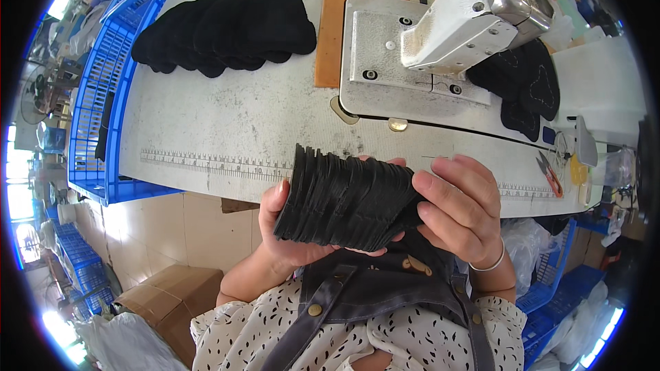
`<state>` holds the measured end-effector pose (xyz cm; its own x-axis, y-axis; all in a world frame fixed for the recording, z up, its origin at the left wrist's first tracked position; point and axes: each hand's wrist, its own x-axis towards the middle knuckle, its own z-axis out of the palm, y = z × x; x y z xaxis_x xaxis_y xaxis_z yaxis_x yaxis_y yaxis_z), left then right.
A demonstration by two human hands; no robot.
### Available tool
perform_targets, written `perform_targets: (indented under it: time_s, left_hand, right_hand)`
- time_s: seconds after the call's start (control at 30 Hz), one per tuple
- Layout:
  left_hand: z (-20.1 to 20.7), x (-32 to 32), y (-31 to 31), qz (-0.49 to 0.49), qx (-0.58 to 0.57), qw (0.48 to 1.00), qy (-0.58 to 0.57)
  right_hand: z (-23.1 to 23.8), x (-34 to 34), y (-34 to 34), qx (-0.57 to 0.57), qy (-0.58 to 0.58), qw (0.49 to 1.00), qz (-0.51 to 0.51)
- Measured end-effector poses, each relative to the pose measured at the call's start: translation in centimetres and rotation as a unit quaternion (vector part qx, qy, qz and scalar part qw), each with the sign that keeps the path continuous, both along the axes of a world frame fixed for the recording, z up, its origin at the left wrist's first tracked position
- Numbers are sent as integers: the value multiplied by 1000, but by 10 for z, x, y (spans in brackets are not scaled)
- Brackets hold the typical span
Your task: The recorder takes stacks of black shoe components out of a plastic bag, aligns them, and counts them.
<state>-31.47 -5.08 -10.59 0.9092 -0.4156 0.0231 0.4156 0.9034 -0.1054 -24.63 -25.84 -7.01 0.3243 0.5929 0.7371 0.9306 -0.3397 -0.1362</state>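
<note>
A thick stack of thin black pieces (347,199), pressed together like a deck, is held up in front of my body at the table's near edge. My left hand (285,223) is closed around its left end, with the thumb on the outer face and fingers passing underneath. Against the right end rest the bent fingers of my right hand (464,209), gripping it there; part of that hand is hidden behind the stack. Whether the pieces are fabric or another sheet material I cannot tell.
Overlapping black cut pieces (234,27) lie at the far left, and more black pieces (526,82) sit beside the sewing machine (447,34). Red-handled thread snips (550,175) lie at the right. A blue crate (103,110) adjoins the table (227,110); a cardboard box (172,299) stands below.
</note>
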Motion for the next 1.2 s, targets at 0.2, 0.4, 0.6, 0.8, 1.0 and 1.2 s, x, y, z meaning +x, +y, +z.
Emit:
perform_targets:
  time_s: [0.2,0.4,0.6,0.8,1.0,1.2]
  left_hand:
    - [-2,5,6,-26,164,983,-72]
    - [-9,6,1,-9,46,996,-82]
    - [-2,6,0,9,108,994,-33]
    - [-2,10,2,-14,118,987,-108]
    - [-3,9,3,0,147,982,-119]
    - [0,8,2,-20,230,968,-98]
  right_hand:
    - [0,-1,-4,-23,3,999,23]
    - [0,-3,-1,8,14,1000,3]
    - [0,2,-1,62,39,995,62]
    - [6,3,2,127,184,967,119]
    - [9,0,4,172,283,937,110]
    - [14,-4,6,125,167,977,40]
